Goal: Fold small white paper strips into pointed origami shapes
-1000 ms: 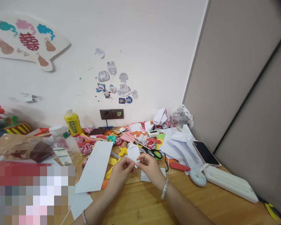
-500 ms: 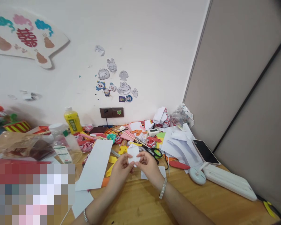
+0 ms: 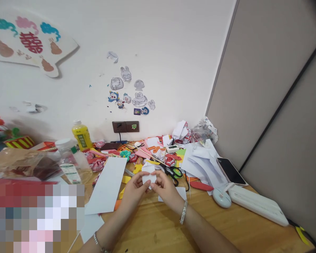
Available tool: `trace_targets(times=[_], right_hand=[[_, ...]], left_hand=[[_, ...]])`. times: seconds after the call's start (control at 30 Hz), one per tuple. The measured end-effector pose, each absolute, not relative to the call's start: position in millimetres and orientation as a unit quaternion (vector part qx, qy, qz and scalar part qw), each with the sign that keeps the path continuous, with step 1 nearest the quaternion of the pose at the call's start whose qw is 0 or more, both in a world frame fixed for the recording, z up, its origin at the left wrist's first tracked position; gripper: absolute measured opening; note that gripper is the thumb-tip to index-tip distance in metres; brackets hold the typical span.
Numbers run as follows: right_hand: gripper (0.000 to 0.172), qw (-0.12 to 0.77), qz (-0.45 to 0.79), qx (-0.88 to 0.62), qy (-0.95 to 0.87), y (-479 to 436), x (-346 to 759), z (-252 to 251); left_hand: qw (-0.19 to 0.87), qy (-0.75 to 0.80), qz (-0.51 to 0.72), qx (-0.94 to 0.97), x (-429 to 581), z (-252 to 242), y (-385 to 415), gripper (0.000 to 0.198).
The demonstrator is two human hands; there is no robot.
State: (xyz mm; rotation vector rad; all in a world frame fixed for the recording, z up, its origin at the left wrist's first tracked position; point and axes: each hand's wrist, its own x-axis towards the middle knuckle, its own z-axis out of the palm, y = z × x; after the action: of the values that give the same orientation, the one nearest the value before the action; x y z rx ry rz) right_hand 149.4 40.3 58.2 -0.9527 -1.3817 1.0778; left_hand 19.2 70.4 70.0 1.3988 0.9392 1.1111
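Folded white paper [image 3: 149, 171]: small, matte, sharply creased. Its long axis runs away from the person toward the wall edge of the wooden desk [image 3: 226, 228], with the pointed end farthest away. It is held just above the desk's middle, in front of the clutter along the back edge. Left hand [image 3: 133, 191]: thumb and fingers closed, pinching the paper's lower left side. Right hand [image 3: 166, 186]: fingers curled, pinching the lower right side. Black-and-green scissors [image 3: 174, 172] lie just right of it, and a long flat white paper strip [image 3: 107, 184] lies to the left, slanting toward the back edge.
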Motion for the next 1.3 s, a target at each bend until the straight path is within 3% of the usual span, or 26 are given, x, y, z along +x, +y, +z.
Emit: trace_targets(times=[0.23,0.43,0.83,1.0,1.17,1.3], right_hand=[[0.035,0.556,0.482,-0.375,-0.564,36.9,142.3,55.2],[0.045,0.579,0.474,-0.376,-0.547,36.3,141.1,54.7],[0.036,0.615,0.445,-0.405,-0.51,36.6,136.5,48.3],[0.052,0.612,0.458,-0.376,-0.524,38.2,134.3,48.1],[0.048,0.581,0.478,-0.363,-0.549,44.5,148.4,54.1],[0.044,0.544,0.484,-0.368,-0.577,47.9,167.3,59.8]], left_hand=[[0.476,0.422,0.489,0.596,19.6,80.3,62.6,0.028],[0.497,0.398,0.484,0.6,19.5,75.9,65.2,0.028],[0.483,0.416,0.48,0.603,21.7,79.6,58.1,0.023],[0.496,0.395,0.504,0.587,20.5,71.1,63.3,0.032],[0.537,0.345,0.537,0.552,23.1,76.5,60.7,0.059],[0.501,0.336,0.59,0.536,18.1,81.8,65.3,0.065]])
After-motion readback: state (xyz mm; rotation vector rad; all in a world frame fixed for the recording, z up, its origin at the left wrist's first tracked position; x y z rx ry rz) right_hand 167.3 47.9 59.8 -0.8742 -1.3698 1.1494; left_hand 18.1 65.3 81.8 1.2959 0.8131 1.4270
